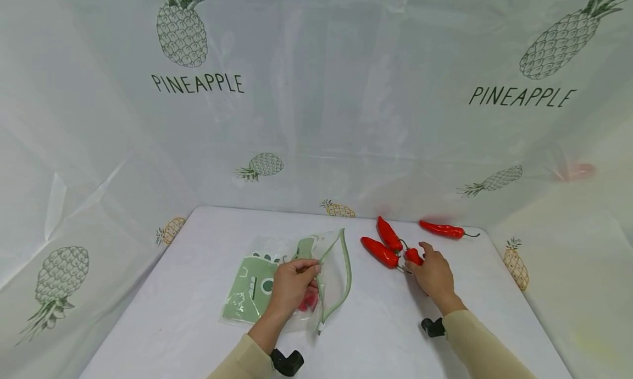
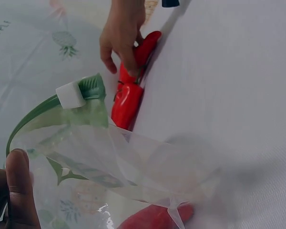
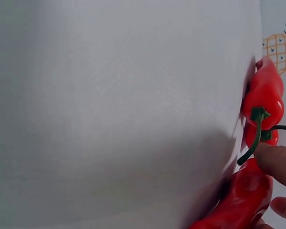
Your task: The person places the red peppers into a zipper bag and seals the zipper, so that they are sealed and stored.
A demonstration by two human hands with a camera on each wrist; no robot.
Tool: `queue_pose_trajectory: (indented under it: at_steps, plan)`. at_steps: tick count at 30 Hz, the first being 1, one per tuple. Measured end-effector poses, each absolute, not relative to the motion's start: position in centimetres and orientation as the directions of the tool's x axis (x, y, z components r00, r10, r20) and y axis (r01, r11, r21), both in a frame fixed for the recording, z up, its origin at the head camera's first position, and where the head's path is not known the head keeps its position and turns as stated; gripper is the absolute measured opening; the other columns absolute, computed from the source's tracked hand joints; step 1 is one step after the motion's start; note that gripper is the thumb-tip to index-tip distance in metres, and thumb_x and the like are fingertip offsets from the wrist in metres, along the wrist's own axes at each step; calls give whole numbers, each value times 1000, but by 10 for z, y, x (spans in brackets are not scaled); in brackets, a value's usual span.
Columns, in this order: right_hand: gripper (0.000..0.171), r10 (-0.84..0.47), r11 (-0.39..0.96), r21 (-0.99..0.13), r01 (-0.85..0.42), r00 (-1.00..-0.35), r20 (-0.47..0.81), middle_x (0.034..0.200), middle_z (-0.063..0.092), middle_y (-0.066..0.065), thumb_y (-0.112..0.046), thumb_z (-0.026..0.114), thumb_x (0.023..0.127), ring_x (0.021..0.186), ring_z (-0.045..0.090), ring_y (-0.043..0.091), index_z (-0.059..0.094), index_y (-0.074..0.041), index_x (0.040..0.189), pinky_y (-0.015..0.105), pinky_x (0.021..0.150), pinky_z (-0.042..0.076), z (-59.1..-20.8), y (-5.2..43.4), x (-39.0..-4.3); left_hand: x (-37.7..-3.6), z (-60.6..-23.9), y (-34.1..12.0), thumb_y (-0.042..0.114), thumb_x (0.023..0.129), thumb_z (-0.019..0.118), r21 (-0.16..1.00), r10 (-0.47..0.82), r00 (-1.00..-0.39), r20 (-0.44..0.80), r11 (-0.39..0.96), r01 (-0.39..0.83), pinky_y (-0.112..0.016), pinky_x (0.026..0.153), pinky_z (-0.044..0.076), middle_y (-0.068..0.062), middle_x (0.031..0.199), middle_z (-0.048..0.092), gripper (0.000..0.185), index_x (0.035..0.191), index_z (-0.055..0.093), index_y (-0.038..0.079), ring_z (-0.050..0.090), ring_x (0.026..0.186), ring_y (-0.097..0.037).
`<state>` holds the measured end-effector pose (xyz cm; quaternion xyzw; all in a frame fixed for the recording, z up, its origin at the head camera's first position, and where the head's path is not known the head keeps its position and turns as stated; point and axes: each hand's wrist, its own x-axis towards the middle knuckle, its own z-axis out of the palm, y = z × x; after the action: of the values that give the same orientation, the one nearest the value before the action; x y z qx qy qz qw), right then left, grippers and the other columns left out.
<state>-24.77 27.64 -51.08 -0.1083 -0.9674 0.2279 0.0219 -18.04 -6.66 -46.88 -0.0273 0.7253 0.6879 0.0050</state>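
Observation:
My left hand (image 1: 292, 285) pinches the rim of a clear zip bag (image 1: 337, 291) with green edging. The bag's mouth gapes toward the right, and a white slider (image 2: 70, 96) sits on its green strip. A red pepper (image 2: 152, 218) shows through the plastic. Green cartoon-printed plastic (image 1: 249, 291) lies flat left of the hand. My right hand (image 1: 435, 272) is over a red pepper (image 3: 243, 195), thumb and forefinger spread around its stem end. Just left of that hand, two more red peppers (image 1: 379, 252) (image 1: 389, 234) lie close together.
Another red pepper (image 1: 442, 229) lies by the back right edge of the white table (image 1: 163, 291). A pineapple-printed sheet (image 1: 316, 121) rises behind the table and at both sides. Black wrist cameras (image 1: 288, 362) are strapped at both wrists.

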Motion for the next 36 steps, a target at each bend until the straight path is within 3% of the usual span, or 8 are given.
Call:
queue_pose_trajectory:
  at_steps: [10, 18, 28, 36]
  plan:
    - [83, 225, 868, -443, 222, -973, -45, 121, 57, 26, -29, 78, 82, 107, 54, 41, 33, -3, 147, 59, 89, 53, -514, 282, -251, -179, -469, -67, 20, 87, 74, 998, -39, -998, -51, 45, -53, -34, 52, 60, -20, 76, 68, 21, 105, 75, 7, 65, 52, -16]
    - [76, 258, 856, -463, 229, -966, -1, 130, 53, 28, -29, 70, 89, 114, 52, 45, 30, -4, 149, 60, 87, 55, -509, 285, -251, -179, -470, -67, 19, 87, 74, 999, -32, -999, -37, 36, -39, -35, 54, 61, -22, 77, 67, 22, 105, 75, 6, 65, 52, -16]
    - [79, 297, 820, -532, 212, -952, 78, 130, 54, 28, -27, 73, 88, 107, 54, 44, 29, -8, 150, 49, 70, 61, -495, 282, -245, -180, -470, -69, 18, 88, 73, 999, -27, -999, -34, 40, -35, -29, 53, 60, -16, 73, 67, 22, 105, 75, 5, 65, 53, -15]
    - [78, 288, 824, -542, 168, -947, 145, 127, 55, 25, -30, 73, 88, 104, 55, 42, 31, -11, 150, 47, 67, 61, -483, 275, -240, -178, -468, -68, 19, 87, 74, 999, -26, -999, -37, 29, -38, -29, 53, 60, -22, 78, 67, 22, 105, 75, 5, 64, 53, -15]
